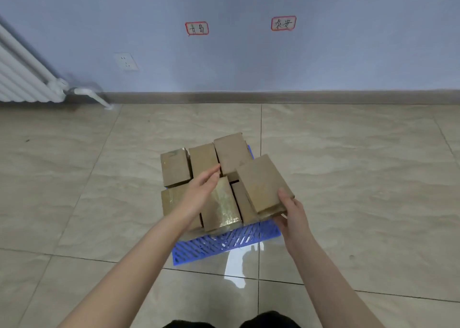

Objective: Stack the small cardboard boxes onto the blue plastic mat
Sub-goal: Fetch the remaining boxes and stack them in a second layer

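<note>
A blue plastic mat (225, 244) lies on the tiled floor, and several small cardboard boxes stand packed on it. Three boxes form the far row, one of them at the far left (174, 167). A taped box (222, 204) stands at the near middle. My right hand (290, 210) grips the near end of one more cardboard box (263, 184) and holds it tilted above the right side of the pile. My left hand (201, 187) reaches over the middle of the pile with straight fingers. Whether its fingertips touch the boxes I cannot tell.
The wall with a brown skirting board (273, 97) runs just behind the mat. A white radiator (22, 78) and its pipe stand at the far left. Two red-framed paper labels (196, 28) and a socket (125, 62) are on the wall. Tiled floor surrounds the mat.
</note>
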